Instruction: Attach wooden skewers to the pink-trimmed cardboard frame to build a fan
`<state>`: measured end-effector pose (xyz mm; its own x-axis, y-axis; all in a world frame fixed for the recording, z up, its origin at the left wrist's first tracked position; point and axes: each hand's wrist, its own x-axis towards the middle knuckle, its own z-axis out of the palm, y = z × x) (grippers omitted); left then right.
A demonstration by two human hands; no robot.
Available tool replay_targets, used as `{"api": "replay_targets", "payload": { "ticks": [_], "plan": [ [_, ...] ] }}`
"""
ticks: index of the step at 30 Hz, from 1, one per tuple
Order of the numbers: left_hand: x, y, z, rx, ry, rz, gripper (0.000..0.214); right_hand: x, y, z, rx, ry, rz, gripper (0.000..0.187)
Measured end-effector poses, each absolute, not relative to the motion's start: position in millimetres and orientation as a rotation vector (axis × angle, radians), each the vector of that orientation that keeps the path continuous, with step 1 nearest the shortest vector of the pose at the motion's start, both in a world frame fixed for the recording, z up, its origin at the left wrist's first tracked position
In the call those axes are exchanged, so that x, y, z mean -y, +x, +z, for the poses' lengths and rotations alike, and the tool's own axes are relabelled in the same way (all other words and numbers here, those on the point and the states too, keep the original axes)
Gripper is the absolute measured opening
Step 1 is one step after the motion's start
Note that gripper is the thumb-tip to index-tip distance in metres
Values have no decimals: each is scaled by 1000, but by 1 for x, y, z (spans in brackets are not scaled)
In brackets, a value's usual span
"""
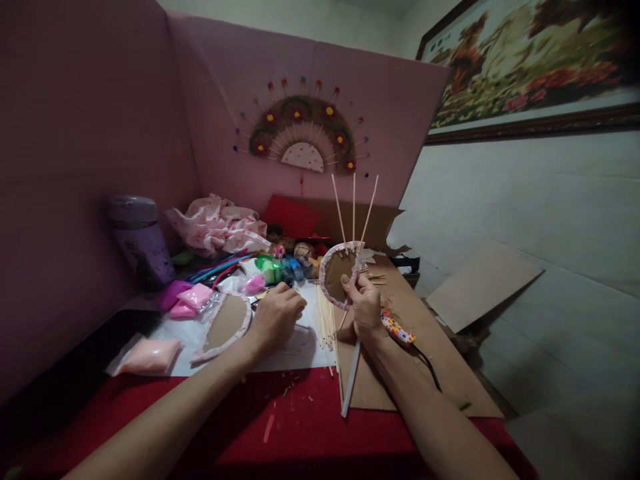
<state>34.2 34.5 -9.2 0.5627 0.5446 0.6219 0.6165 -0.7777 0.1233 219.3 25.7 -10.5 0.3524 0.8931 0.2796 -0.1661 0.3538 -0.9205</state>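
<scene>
My right hand (365, 303) pinches the cardboard half-disc (339, 270), upright, three skewers (353, 210) fanning from its far edge. My left hand (277, 317) rests curled by the loose skewer pile (327, 323); whether it grips one, I cannot tell. A tighter squeeze might buckle the disc and loosen the skewers.

Clay packets (193, 297) crowd left; red cloth (300, 427) lies open.

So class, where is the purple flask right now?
The purple flask stands at far left by the pink wall, left of the crumpled cloth.
</scene>
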Motion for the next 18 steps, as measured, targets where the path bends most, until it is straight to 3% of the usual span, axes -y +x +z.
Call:
{"api": "replay_targets", "payload": {
  "ticks": [3, 8, 18],
  "plan": [
    [-34, 44, -7, 893, -2647, -626, 14, -24, 220, -8, 919, -951, 795, 33],
    [-36, 57, -3, 751, -2628, -316, 10, -24, 222, -7, 914, -986, 746, 34],
    [-51, 62, -3, 165, -2668, -221, 11, -22, 221, -7, 946, -997, 733, 35]
  ]
}}
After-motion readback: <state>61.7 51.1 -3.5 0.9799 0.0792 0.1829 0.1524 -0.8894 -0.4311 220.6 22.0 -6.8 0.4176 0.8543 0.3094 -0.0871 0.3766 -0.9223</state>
